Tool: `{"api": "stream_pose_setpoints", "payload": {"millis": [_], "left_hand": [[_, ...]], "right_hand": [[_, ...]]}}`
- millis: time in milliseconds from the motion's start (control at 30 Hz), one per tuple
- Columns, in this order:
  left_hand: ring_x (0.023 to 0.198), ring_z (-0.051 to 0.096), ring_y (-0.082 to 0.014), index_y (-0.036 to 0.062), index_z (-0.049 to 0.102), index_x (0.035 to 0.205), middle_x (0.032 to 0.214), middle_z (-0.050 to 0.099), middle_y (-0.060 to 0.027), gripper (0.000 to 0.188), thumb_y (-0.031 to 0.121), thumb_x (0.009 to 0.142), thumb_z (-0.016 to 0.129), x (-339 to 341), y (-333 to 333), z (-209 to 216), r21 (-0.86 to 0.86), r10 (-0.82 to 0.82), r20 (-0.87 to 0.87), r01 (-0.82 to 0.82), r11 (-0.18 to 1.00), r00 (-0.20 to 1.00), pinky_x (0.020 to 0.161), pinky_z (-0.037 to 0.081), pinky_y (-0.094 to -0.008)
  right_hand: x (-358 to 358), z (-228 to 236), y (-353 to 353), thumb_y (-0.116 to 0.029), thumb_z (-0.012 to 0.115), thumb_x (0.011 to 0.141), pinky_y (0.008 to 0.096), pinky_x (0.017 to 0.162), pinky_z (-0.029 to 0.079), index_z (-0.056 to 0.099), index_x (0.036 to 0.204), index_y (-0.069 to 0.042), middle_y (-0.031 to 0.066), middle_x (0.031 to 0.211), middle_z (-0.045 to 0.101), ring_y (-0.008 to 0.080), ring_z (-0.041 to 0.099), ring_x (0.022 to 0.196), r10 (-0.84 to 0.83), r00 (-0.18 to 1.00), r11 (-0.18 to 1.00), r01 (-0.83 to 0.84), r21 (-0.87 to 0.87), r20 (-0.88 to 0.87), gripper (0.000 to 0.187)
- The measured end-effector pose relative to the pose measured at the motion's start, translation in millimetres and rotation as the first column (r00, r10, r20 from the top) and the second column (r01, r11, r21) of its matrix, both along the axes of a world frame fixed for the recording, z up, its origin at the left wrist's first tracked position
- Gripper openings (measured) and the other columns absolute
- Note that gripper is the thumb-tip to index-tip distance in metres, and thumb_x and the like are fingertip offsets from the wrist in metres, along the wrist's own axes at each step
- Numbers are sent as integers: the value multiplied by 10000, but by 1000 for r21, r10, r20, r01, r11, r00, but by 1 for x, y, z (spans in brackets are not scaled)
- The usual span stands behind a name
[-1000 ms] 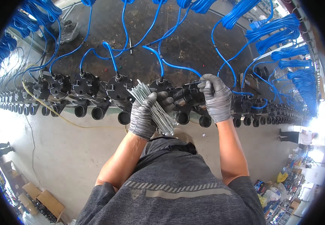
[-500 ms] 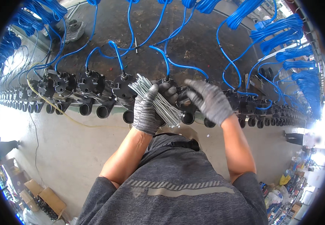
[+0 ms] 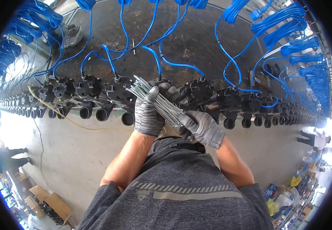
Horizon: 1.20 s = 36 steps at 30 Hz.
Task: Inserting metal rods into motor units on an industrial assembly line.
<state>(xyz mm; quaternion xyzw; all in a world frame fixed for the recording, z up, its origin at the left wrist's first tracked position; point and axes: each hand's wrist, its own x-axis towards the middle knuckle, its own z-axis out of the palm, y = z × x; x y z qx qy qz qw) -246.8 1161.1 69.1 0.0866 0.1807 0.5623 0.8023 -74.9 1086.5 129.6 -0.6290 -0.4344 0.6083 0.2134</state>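
Observation:
A bundle of long thin silvery metal rods (image 3: 162, 102) lies aslant in front of my body, its upper end pointing far left. My left hand (image 3: 149, 111), in a grey knit glove, wraps round the middle of the bundle with the thumb across the top. At the near right end, my gloved right hand (image 3: 203, 127) closes on the rod tips, thumb on top and the other fingers partly hidden beneath. Just beyond my hands stand black round-ended pump-like units (image 3: 198, 92) with blue cables (image 3: 156, 59) rising from them.
The row of black units (image 3: 87, 88) runs left and right along the dark worktable (image 3: 189, 42). Coiled blue cables (image 3: 279, 23) ring its far side. A thin loose rod (image 3: 133, 46) lies on the table. Cardboard boxes (image 3: 56, 207) stand lower left; people are at both sides.
My right hand has come down and left from above the units onto the near end of the rods. My left hand keeps its hold. The view has shifted slightly.

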Motion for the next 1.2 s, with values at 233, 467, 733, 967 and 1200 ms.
{"api": "stream_pose_setpoints", "payload": {"millis": [233,467,733,967,1200], "left_hand": [[1082,658,-296,140,633,1136,1112,655,-80,216,96,943,719,17,-15,-4,49,-15,7,15,999,1000,1032,553,-538],[997,719,-277,61,656,1132,1068,706,-111,248,205,954,752,20,-28,9,-99,-101,-207,82,992,973,877,641,-460],[817,705,-246,108,631,1133,944,685,-76,208,219,985,725,8,-42,-12,-125,-228,-162,210,970,960,680,625,-392],[833,676,-231,140,627,1089,916,660,-42,143,214,1002,714,-8,-36,-20,-187,-165,-156,135,973,974,710,599,-401],[856,668,-230,141,633,1076,934,655,-44,152,219,991,732,-14,-34,-18,-169,-157,-152,131,977,976,744,599,-401]], "right_hand": [[24,-21,-15,-286,638,1033,435,594,560,687,1037,-43,174,750,712,341,705,623,-7,855,831,-284,478,519,248],[43,-10,-12,-124,720,960,381,596,563,692,1068,-72,151,792,732,256,729,660,-263,895,690,-86,719,360,123],[65,14,18,-67,529,1088,245,569,573,596,1219,-71,138,1014,749,147,730,741,-402,788,413,611,675,-466,148],[60,-15,0,5,652,966,285,668,579,674,1051,-62,62,899,731,136,734,755,-449,875,459,55,887,178,110],[52,-34,-1,11,627,965,302,689,602,674,1107,-78,96,967,738,188,759,778,-353,833,421,-265,867,425,174]]}}
